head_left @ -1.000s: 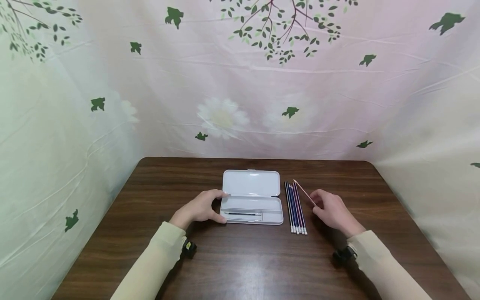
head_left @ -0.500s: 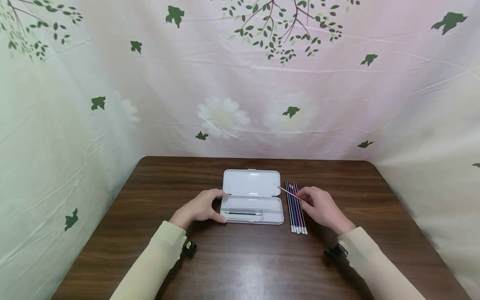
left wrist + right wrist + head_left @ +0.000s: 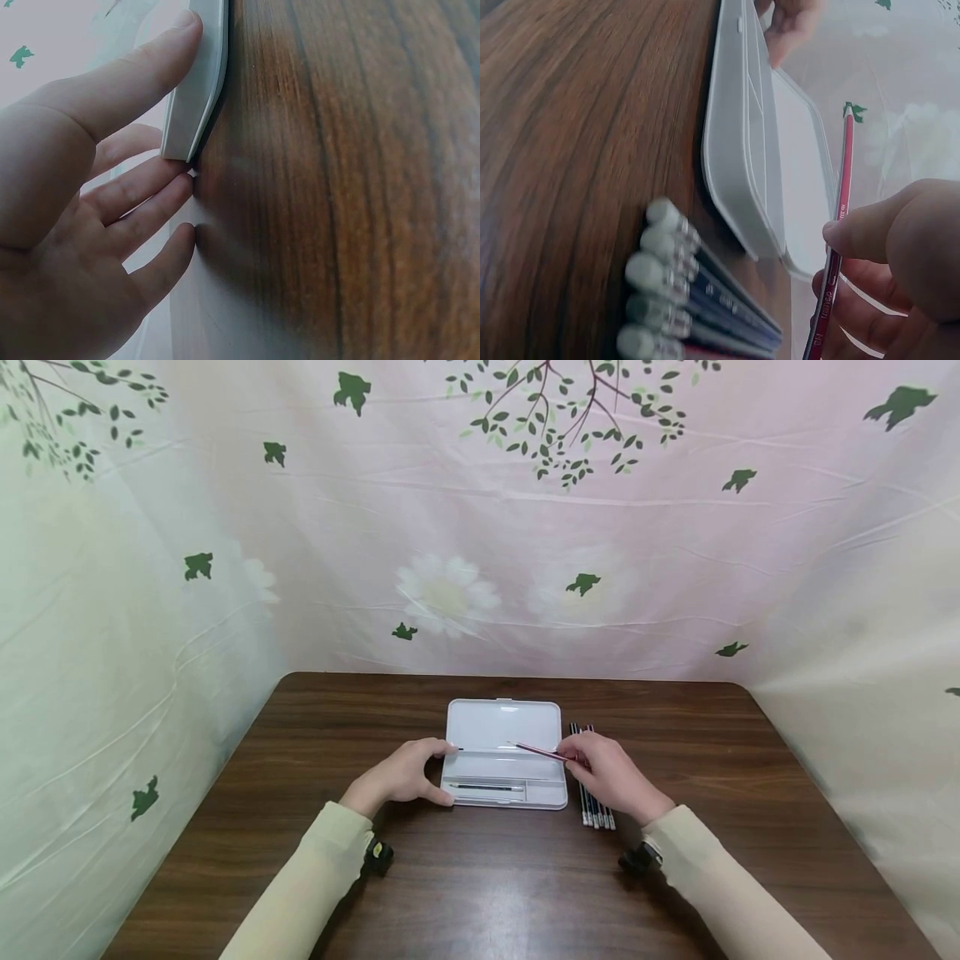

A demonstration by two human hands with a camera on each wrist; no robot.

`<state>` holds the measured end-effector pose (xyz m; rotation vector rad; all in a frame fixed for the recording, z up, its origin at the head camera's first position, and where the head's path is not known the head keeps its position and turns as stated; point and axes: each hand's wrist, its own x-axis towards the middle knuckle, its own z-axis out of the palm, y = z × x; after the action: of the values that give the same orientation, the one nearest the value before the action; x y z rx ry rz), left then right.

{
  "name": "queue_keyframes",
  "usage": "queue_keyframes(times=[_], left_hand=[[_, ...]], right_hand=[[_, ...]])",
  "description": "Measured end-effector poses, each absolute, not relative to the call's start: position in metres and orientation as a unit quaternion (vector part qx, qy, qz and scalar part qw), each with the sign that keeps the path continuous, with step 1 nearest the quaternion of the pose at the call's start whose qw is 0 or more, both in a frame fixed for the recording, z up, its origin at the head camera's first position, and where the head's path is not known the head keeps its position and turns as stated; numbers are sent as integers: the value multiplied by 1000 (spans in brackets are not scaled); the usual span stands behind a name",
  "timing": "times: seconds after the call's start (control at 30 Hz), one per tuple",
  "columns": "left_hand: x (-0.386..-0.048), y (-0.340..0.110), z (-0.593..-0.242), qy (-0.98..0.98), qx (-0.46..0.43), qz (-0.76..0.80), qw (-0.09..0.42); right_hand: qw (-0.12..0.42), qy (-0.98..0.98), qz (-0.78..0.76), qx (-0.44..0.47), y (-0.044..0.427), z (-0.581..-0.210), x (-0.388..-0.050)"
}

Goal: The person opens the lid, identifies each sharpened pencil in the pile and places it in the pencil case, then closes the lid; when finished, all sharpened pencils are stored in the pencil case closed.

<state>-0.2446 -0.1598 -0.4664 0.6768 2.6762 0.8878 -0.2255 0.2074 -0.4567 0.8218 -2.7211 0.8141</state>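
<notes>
A white pencil case (image 3: 504,767) lies with its lid raised, a thin dark pencil (image 3: 486,787) in its front compartment. My left hand (image 3: 401,775) grips the case's left end, thumb at the front corner and fingers at the back; in the left wrist view the left hand (image 3: 97,202) wraps the case's end (image 3: 196,97). With thumb and fingertips my right hand (image 3: 611,772) pinches a red pencil (image 3: 538,751), held tilted above the case's right half, its tip pointing left. In the right wrist view, the red pencil (image 3: 845,172) stands out from the right hand (image 3: 907,262).
Several dark pencils with white erasers (image 3: 596,817) lie side by side right of the case, partly under my right hand. The brown wooden table (image 3: 480,877) ends at a patterned cloth backdrop (image 3: 495,527), which also rises on both sides.
My right hand has moved left with the red pencil, from right of the row to over the case, and the pencil has swung closer to level. My left hand has stayed in place.
</notes>
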Motion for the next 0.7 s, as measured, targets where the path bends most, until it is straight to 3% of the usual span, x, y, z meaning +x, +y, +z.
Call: queue_keyframes(times=[0.7], left_hand=[[-243, -160, -465, 915, 226, 311, 123]], right_hand=[[58, -907, 248, 335, 148, -466, -236]])
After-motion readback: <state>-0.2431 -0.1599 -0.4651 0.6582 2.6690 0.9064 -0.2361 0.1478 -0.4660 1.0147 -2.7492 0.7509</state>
